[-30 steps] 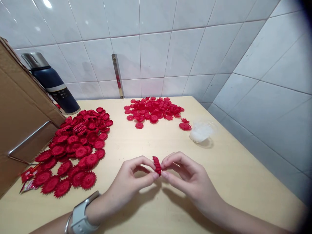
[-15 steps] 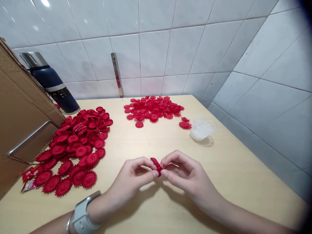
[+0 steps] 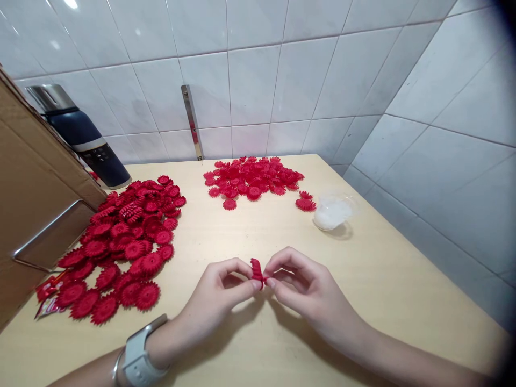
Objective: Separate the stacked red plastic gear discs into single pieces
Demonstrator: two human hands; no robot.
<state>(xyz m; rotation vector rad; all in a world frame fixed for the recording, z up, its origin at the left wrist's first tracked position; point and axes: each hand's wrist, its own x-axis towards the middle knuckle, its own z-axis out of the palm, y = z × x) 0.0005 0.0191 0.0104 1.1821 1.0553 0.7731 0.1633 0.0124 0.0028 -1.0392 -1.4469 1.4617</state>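
Between my two hands, above the front middle of the table, is a small red toothed disc point(image 3: 256, 270), turned nearly edge-on. My left hand point(image 3: 226, 282) pinches its left side between thumb and index finger. From the right, the thumb and index fingertips of my right hand point(image 3: 300, 282) pinch a small part at the disc's lower right edge. A grey-banded watch point(image 3: 141, 357) is on my left wrist. Left of my hands lies a large pile of similar red discs point(image 3: 133, 247).
A second red pile point(image 3: 253, 180) lies at the table's back, with two discs point(image 3: 305, 203) beside a clear container point(image 3: 332, 212) of white material. A cardboard box point(image 3: 32, 193), a dark blue flask point(image 3: 91, 142) and small packets point(image 3: 50, 295) stand or lie at left. Tiled walls border the table.
The red disc has turned between my fingers and now stands more upright. My right fingertips have shifted slightly along its edge. The whole view has moved a little.
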